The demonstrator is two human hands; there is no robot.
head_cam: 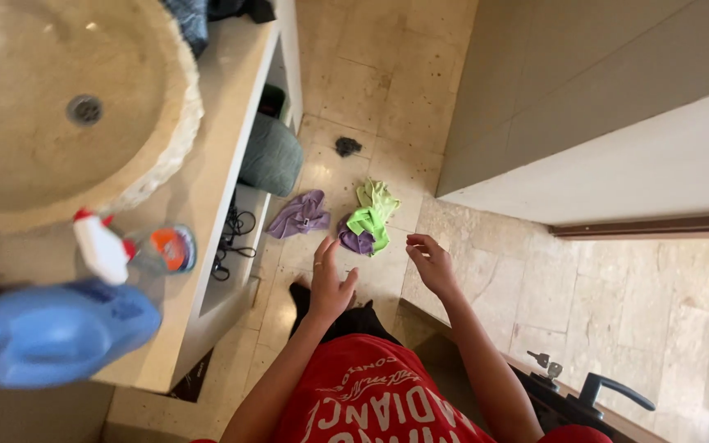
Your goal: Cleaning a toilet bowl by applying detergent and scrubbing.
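Beige stone floor (617, 312) lies beneath both hands, left hand (330, 283) and right hand (431, 261) open and empty; the green cloth (373, 212) sits just beyond their fingertips, a purple cloth (299, 214) beyond the left; best gather each bunched cloth whole, I judge

Red shirt (367, 394) with white lettering, black trousers (346, 320).

Both arms reach forward and down, elbows bent. Left hand (330, 283) open, fingers spread, ring on one finger. Right hand (431, 262) open, fingers loosely curled. Both hands empty.
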